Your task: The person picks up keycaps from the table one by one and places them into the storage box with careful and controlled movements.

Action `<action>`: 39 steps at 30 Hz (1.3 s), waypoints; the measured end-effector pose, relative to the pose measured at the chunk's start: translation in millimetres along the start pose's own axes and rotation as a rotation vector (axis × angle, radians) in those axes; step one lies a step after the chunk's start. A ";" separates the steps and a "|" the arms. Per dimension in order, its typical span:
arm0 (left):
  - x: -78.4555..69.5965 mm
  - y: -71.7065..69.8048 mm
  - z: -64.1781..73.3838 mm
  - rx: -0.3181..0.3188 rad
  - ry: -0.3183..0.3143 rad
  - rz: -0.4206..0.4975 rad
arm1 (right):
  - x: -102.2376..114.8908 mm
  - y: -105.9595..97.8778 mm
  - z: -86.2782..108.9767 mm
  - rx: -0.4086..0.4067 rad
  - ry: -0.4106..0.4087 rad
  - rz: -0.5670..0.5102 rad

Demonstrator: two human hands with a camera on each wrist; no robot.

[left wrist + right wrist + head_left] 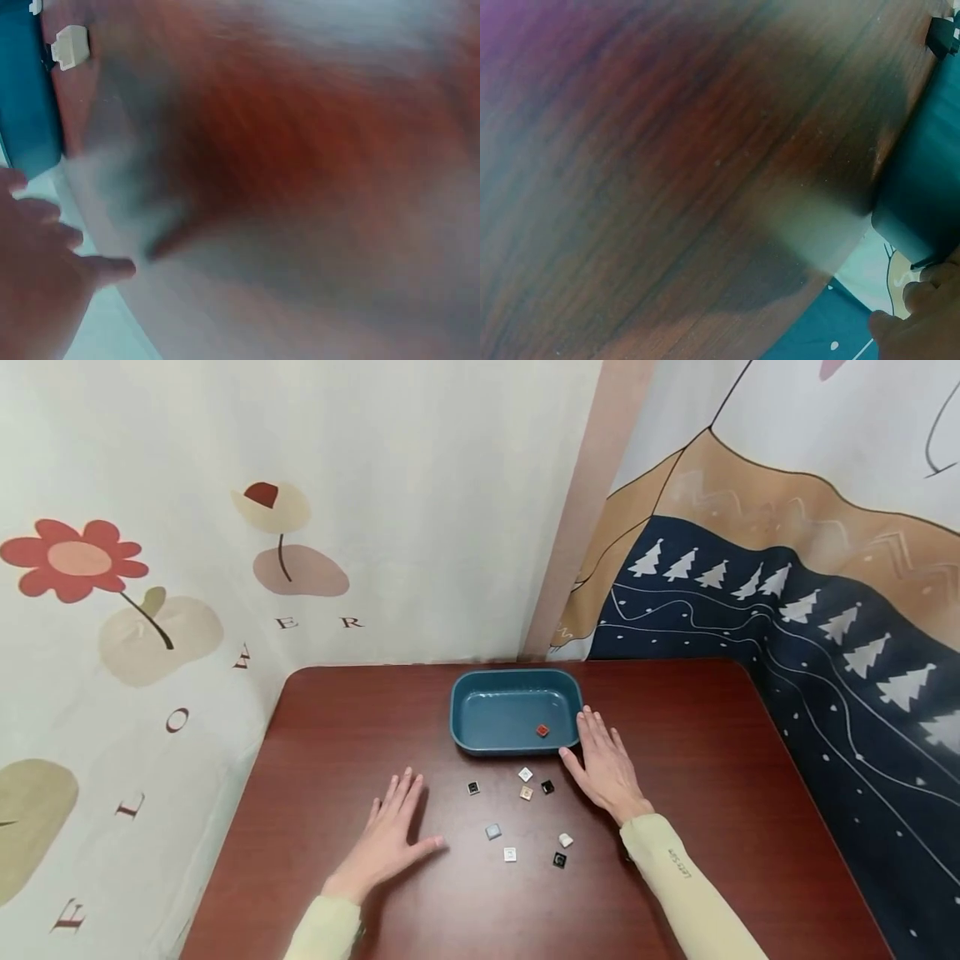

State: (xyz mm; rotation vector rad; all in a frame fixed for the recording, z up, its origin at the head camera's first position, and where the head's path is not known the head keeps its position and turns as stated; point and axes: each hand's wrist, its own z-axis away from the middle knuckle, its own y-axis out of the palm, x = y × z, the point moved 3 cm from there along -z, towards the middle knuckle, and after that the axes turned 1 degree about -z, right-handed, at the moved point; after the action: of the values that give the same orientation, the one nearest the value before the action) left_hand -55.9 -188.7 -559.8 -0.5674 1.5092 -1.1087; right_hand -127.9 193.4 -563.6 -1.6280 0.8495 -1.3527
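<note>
Flanking the scattered pieces on the surface (352, 718), the left hand (384, 843) and the right hand (606, 775) are both spread, fingers fairly straight, pinching nothing. Left: thumb angled inward, nearest to a black square cap (473, 787) and a grey-blue cap (492, 832); whether the palm rests on the surface, cannot tell. Right: fingers along the right end of the blue tray (491, 712), thumb at its near corner — hand and rim overlap in the head view, so touching or just beside is undecided. A flat hand there would keep the tray from sliding (judgement only).

Tray sits upright toward the far edge, long side to the person. Its raised wall serves to contain the red cap (542, 730), which lies inside, near the right of the near wall. Placing the tray far back leaves the nearer area for the loose caps, apparently within reach of either hand.

Just in front of the tray: a white cap (525, 774), a tan cap (527, 793) just beside it, a dark cap (547, 787) to their right. Nearer the person: a white square (510, 854), a rounded white piece (566, 840), a black square (559, 860). All lie apart — judged enough for fingertips to take each one singly. Wrist views mostly blurred.
</note>
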 end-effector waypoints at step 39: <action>-13.4 3.7 2.1 -0.285 0.359 -0.060 | 2.4 -0.1 -2.8 -0.017 -0.002 -0.002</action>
State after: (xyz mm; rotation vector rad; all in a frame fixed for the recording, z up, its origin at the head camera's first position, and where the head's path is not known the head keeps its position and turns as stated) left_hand -49.7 -176.7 -556.4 -0.6336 1.9938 -1.0882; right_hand -130.2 190.8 -562.3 -1.6428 0.8603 -1.3489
